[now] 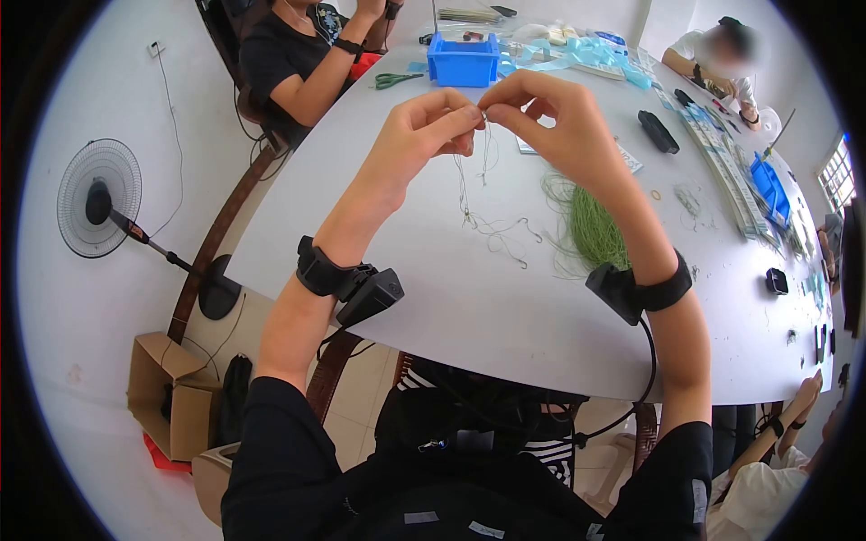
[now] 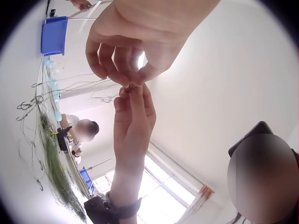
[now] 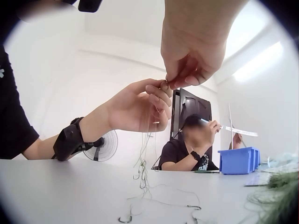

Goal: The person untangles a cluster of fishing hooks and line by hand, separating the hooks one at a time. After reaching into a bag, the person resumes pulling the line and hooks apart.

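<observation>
Both hands meet fingertip to fingertip above the table. The left hand [image 1: 431,126] pinches thin line between thumb and forefinger, its other fingers curled. The right hand [image 1: 550,113] pinches a tiny dark piece at the same spot; in the right wrist view this small piece [image 3: 167,82] shows between the fingertips, too small to identify. Thin greenish lines [image 1: 463,185] hang from the hands to the table, with small hooks [image 1: 523,264] at their ends. A bundle of green line [image 1: 595,230] lies on the table below the right forearm.
A blue bin [image 1: 463,61] and green scissors [image 1: 397,80] are at the far side of the white table [image 1: 361,216]. A black case [image 1: 658,132], long strips [image 1: 722,171] and another blue bin [image 1: 769,187] lie to the right. Other people sit around the table.
</observation>
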A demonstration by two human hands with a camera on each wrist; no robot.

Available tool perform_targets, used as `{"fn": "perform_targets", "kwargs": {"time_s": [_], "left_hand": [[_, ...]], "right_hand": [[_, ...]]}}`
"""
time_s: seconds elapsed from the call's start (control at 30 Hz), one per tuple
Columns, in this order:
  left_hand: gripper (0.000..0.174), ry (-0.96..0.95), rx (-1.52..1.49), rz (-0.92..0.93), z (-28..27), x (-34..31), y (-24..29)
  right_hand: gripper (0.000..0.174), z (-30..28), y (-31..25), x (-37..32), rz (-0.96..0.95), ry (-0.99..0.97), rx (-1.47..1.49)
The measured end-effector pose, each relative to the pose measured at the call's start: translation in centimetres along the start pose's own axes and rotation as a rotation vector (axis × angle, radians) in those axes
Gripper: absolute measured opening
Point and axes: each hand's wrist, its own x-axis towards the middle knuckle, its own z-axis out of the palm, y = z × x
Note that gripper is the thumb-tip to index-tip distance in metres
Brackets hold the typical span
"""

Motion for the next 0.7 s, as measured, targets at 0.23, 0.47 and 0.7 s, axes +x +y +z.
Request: {"fn": "perform_targets", "kwargs": {"time_s": [0.23,0.47,0.7], "left_hand": [[0.018,-0.005,-0.047,0.011,-0.3,0.1,-0.4],[0.018,-0.001,-0.040,0.002,-0.2,0.1,-0.3],[0.019,0.009,0.007,0.002,0.1,-0.1,0.1]], "right_hand": [[0.006,-0.2,-0.5,0.0,-0.021,0.010,-0.088],[0.008,0.4,1.1,0.0,0.089,0.025,0.208],[0.017,0.3,0.2,-0.1,0.232,-0.006,0.368]]}}
